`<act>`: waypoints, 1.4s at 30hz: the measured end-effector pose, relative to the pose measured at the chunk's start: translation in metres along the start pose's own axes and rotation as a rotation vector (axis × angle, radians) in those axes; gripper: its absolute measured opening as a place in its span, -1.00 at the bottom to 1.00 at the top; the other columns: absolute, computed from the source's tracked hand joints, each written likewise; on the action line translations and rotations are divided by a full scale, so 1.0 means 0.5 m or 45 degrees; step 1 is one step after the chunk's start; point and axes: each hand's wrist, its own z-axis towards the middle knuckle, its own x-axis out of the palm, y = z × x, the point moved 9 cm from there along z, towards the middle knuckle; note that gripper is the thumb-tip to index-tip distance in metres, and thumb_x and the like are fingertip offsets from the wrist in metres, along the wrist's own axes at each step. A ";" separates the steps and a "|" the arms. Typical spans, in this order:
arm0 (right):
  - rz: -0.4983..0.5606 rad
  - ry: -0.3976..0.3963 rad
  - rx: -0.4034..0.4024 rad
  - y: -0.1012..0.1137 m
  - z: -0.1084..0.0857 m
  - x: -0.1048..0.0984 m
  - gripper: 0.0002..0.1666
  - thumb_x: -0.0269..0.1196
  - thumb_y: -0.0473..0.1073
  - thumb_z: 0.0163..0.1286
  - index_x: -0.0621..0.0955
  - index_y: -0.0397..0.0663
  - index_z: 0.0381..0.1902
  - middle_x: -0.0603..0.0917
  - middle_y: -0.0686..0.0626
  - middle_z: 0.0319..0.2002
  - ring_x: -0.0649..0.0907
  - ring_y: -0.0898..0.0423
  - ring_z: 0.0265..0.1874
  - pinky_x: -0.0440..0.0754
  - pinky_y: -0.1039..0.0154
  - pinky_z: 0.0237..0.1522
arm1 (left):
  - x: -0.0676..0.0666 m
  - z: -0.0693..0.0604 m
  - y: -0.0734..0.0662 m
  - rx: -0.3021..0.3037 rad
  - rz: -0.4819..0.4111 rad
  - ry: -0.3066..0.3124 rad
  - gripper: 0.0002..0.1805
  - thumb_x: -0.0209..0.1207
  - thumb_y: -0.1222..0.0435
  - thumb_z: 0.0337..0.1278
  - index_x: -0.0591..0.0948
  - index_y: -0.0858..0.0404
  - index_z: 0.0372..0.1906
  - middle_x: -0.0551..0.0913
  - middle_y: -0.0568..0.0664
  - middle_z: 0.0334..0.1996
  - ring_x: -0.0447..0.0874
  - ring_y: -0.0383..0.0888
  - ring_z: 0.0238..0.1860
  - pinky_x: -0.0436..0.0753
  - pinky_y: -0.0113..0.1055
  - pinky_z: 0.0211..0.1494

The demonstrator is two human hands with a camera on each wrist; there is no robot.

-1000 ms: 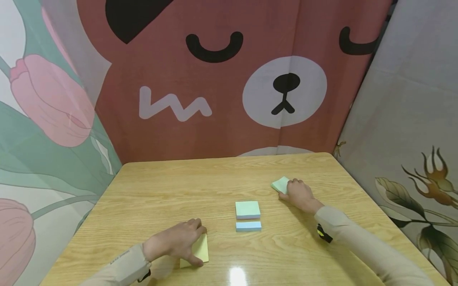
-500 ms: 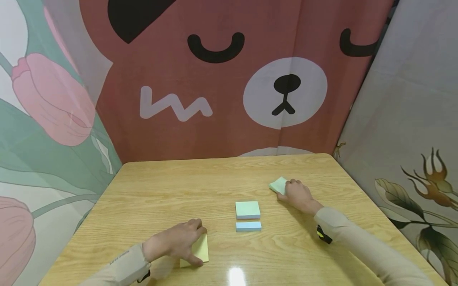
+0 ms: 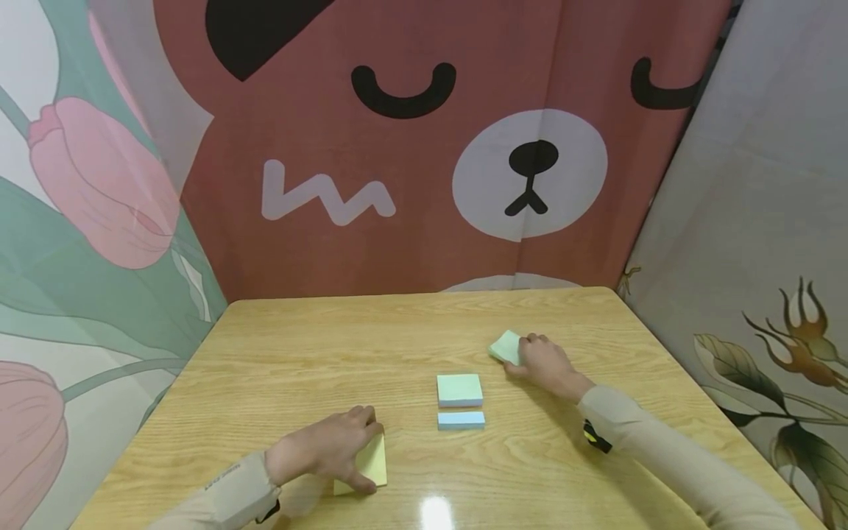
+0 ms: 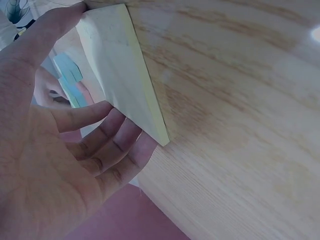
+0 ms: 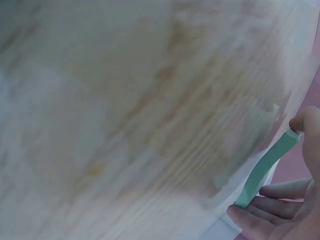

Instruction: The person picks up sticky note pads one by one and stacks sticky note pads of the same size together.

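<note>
Near the front left of the table, my left hand point(image 3: 327, 445) holds a yellow sticky note pad point(image 3: 372, 462) across its width. In the left wrist view, thumb and fingertips clasp opposite edges of this pad point(image 4: 117, 60). Farther back on the right, my right hand point(image 3: 546, 364) grips a light green sticky note pad point(image 3: 506, 346). The right wrist view has the green pad point(image 5: 267, 167) bowed between thumb and fingers; whether it touches the table is unclear. Between the hands lies another green-topped sticky note pad point(image 3: 459, 387) with a bluish front edge.
Just in front of the middle pad sits a narrow light blue pad point(image 3: 461, 420). Wood-grain table point(image 3: 331, 338) surrounds the pads. A bear-print curtain point(image 3: 397, 258) hangs behind the far edge, and patterned cloths flank the table.
My right hand has shifted a little left, carrying the green sticky note pad toward the middle. The left hand and its yellow pad stay in place.
</note>
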 end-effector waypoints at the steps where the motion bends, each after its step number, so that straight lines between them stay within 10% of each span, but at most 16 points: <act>1: -0.002 -0.004 -0.013 0.003 0.000 -0.001 -0.26 0.32 0.20 0.23 0.60 -0.50 -0.13 0.62 -0.29 -0.25 0.60 -0.09 -0.35 0.64 0.04 -0.44 | 0.001 0.000 0.000 -0.002 -0.003 0.006 -0.09 0.36 -0.30 -0.14 0.53 0.31 0.18 0.48 0.05 0.02 0.47 -0.14 -0.04 0.61 -0.30 0.01; 42: 0.109 -0.186 -0.199 0.057 0.042 -0.031 -0.30 0.41 0.15 0.16 0.62 -0.36 -0.02 0.65 -0.26 -0.08 0.62 -0.07 -0.25 0.64 0.13 -0.41 | 0.004 0.004 -0.002 -0.068 0.039 0.077 -0.03 0.35 -0.31 -0.16 0.51 0.31 0.23 0.46 0.16 0.15 0.50 0.09 0.14 0.58 -0.13 0.13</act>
